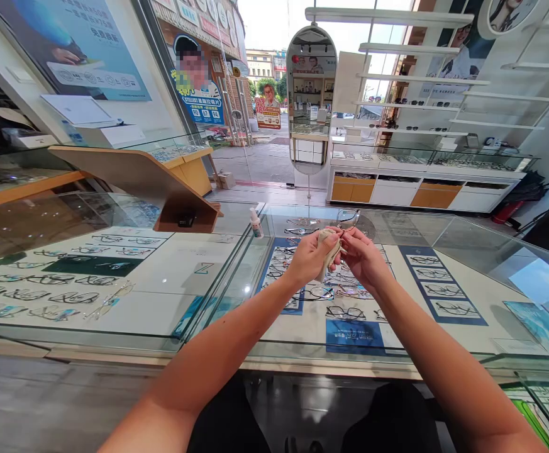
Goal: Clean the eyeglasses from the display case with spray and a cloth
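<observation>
Above the glass display counter (pixel 283 352), my hands meet in front of me. My left hand (pixel 310 255) is closed around a crumpled, pale beige cloth (pixel 329 246). Fingertips of my right hand (pixel 363 255) pinch a thin pair of eyeglasses (pixel 348 218), with one lens standing out just beyond the fingers. The cloth presses close to the frame between both hands; my fingers hide most of that contact. A small white spray bottle (pixel 256 224) stands upright on the glass, left of my hands.
Under the glass, several spectacle frames (pixel 344 313) lie in rows, some on blue trays (pixel 443 286). On the left, a brown tilted stand (pixel 161 182) rises from the counter. An oval mirror (pixel 310 100) stands beyond, with wall shelves (pixel 415 80) at right.
</observation>
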Tool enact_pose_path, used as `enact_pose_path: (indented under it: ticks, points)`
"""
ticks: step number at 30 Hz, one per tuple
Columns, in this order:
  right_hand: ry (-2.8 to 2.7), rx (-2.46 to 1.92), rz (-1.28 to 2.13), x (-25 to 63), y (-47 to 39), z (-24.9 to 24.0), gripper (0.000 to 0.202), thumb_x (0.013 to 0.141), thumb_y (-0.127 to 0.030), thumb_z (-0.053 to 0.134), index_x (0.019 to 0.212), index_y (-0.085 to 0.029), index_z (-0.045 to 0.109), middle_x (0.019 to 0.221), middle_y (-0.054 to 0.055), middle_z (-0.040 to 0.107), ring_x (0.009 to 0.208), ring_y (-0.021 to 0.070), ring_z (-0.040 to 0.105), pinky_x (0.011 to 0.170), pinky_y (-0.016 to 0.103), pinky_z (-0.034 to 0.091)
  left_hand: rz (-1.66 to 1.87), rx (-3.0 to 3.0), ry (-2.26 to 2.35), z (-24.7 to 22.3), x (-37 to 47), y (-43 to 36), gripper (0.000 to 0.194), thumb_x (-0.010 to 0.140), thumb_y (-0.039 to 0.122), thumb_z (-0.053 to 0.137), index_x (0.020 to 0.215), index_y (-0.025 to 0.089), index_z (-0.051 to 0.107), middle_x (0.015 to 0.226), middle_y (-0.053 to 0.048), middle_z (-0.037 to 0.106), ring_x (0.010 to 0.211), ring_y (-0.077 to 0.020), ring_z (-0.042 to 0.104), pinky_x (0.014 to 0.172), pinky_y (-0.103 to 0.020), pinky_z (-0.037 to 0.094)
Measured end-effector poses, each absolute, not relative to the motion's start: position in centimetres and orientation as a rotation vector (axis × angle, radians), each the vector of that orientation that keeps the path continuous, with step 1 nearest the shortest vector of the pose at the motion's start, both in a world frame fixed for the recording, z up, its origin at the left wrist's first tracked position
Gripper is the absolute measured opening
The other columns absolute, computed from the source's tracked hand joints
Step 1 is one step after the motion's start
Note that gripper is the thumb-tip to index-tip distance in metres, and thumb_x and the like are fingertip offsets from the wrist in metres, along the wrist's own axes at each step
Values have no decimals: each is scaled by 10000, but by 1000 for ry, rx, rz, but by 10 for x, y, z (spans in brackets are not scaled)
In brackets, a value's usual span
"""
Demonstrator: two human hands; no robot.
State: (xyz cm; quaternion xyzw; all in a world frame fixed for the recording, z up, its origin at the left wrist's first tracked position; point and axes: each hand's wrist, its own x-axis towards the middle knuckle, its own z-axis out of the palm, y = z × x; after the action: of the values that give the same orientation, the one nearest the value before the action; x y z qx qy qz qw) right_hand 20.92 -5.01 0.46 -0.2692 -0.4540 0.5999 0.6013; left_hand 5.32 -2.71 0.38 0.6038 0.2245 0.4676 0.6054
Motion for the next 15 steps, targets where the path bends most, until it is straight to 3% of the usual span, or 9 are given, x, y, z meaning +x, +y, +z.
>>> enact_pose_path:
  ticks: [4, 9, 15]
  points:
    - [-1006, -641, 1396, 210, -50, 4, 328, 775, -441, 916, 823, -243, 659, 1250, 21, 808, 528, 100, 554, 533, 323, 508, 1032, 1382, 485, 2, 54, -24, 600, 939, 691, 703, 1221, 163, 674, 702, -6, 693, 569, -144, 634, 567, -269, 539]
    - [-939, -643, 1383, 216, -46, 4, 345, 736, -391, 952, 768, -218, 656, 1120, 18, 819, 508, 48, 392, 452, 226, 332, 1050, 1553, 508, -3, 51, -15, 582, 932, 739, 684, 1015, 165, 724, 868, -55, 715, 820, -177, 660, 822, -310, 563]
    - [-910, -651, 1404, 222, -40, 4, 353, 700, -410, 975, 741, -213, 685, 1096, 44, 810, 660, 107, 576, 526, 234, 445, 869, 1667, 425, 0, 40, -9, 546, 946, 674, 709, 1116, 156, 732, 1002, -74, 701, 868, -178, 598, 829, -315, 510]
